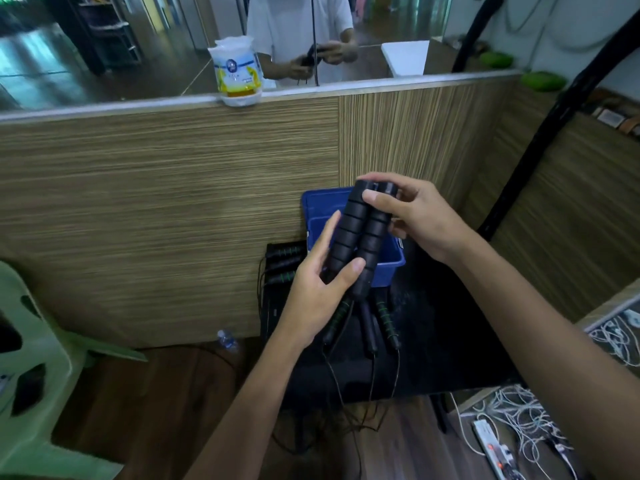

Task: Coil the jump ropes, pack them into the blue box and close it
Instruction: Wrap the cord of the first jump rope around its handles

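Head view: both hands (323, 282) grip black handles (360, 233).

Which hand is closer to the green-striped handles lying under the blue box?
Left. The left hand holds the lower end of the black handles, just above the green-striped handles. The right hand grips the top end, higher up over the blue box.

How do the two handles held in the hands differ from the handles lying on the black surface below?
The held handles are all black, lifted, side by side between the left hand and right hand. The lying handles have green rings, look thinner, and rest apart on the black surface. Both have ribbed foam.
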